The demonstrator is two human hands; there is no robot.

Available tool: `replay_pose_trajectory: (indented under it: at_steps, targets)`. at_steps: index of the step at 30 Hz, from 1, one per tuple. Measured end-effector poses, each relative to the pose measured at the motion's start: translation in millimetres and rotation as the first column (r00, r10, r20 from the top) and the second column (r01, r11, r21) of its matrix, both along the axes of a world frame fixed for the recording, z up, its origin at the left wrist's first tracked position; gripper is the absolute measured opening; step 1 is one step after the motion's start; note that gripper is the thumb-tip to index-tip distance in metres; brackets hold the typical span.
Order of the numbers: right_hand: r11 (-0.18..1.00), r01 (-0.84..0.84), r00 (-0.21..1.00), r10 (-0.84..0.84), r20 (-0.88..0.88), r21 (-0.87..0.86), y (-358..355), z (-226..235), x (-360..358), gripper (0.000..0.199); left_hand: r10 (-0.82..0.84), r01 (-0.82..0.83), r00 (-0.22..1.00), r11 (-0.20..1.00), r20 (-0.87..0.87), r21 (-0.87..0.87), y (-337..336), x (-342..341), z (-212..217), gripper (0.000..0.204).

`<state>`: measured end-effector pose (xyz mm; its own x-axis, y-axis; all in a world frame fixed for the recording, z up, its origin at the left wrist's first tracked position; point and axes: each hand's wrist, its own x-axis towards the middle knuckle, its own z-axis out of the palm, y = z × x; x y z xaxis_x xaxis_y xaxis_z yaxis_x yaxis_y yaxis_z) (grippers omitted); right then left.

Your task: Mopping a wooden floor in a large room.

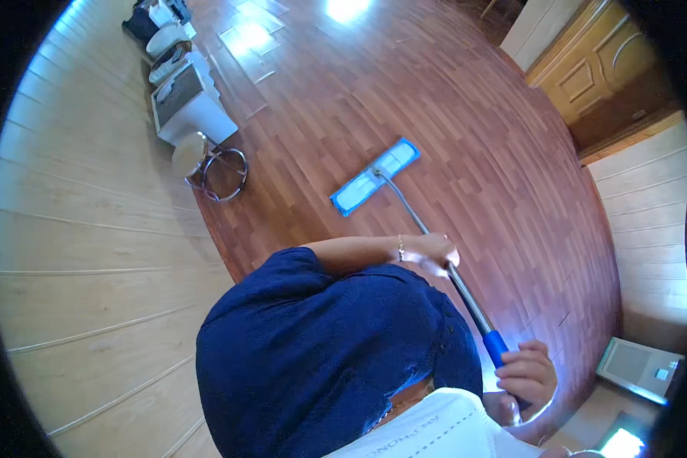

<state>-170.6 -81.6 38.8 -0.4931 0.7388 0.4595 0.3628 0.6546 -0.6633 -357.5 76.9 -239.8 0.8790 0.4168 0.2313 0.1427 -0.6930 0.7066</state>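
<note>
A flat mop with a blue-and-white rectangular head (375, 176) rests on the wood-look floor ahead of me. Its metal pole (472, 301) slants back toward me, down to the right. My left hand (433, 253), a bracelet at its wrist, is closed around the middle of that pole. Lower down, my right hand (528, 378) wraps the blue grip (495, 348) at the pole's upper end. Part of that grip is hidden behind the fingers.
Along the left wall stand a round stool with chrome rings (223, 174), a white cabinet (195, 103) and several other items. A wooden door (599, 72) is at the far right. A pale boxy unit (640, 369) sits at the lower right.
</note>
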Motion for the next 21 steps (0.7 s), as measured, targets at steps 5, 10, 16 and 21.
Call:
replay_pose_trajectory:
  at_steps: [5, 10, 16, 21]
  targets:
    - [0.913, -0.407, 0.908, 0.407, -0.098, 0.026, 8.1, -20.8, 59.7, 0.028, -0.073, 0.073, 0.997, 0.997, 0.014, -0.034, -6.9, 41.4, 6.8, 0.019]
    - [0.974, -0.224, 0.942, 0.21, -0.261, -0.025, 26.4, -42.3, 45.2, 0.034, 0.118, -0.118, 0.99, 0.993, -0.074, -0.002, 9.5, 24.3, 4.2, 0.016]
    - [0.984, -0.143, 0.882, 0.076, -0.465, -0.109, 78.2, -86.3, -6.5, 0.033, 0.317, -0.303, 0.939, 0.946, -0.133, 0.115, 68.4, -24.2, -42.9, 0.015]
    - [0.954, -0.189, 0.906, 0.078, -0.416, -0.233, 142.6, -128.2, -51.5, 0.032, 0.529, -0.524, 0.849, 0.846, -0.022, 0.096, 120.4, -87.5, -84.6, 0.021]
